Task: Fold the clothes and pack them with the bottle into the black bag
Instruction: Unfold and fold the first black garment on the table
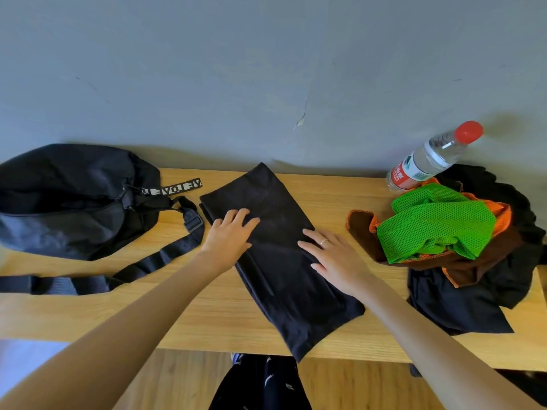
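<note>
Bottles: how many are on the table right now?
1. The bottle stands at the far right by the wall, behind the clothes pile. Others could be hidden inside the black bag.

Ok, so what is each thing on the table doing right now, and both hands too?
black bag: lying on its side, strap trailing across the table.
black garment: folded into a long strip, flat on the table.
left hand: open, pressing on the garment.
right hand: open, pressing on the garment.
bottle: capped, leaning on the clothes pile.
clothes pile: crumpled, not folded.
</note>
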